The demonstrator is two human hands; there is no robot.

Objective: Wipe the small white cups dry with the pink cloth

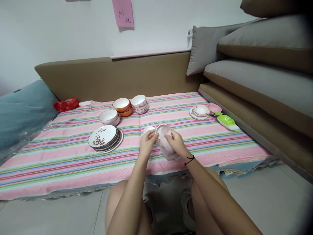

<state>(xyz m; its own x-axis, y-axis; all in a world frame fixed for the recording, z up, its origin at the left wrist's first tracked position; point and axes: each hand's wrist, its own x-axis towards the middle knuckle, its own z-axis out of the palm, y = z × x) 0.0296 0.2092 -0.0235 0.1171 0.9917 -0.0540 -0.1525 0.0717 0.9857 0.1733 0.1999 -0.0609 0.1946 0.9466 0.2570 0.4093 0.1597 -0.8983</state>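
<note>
Between my two hands, above the striped cloth point(132, 163), is a small white dish point(160, 128). My left hand point(148, 139) pinches its left edge. My right hand point(178, 142) grips a pale pink wiping cloth point(167, 147), which is pressed against the dish's right side and hangs down below it. The cloth hides much of the dish. Just behind my left fingers another small white dish point(149, 129) rests on the striped cloth, partly covered from view.
Left stand a stack of plates point(102, 136), a white bowl point(109, 116), orange bowls point(121, 104) and white bowls point(139, 101). Small dishes point(201, 110), a pink dish point(214, 108) and a green leaf-shaped dish point(227, 121) lie right, near stacked cushions point(256, 75). A red bundle point(66, 104) sits far left.
</note>
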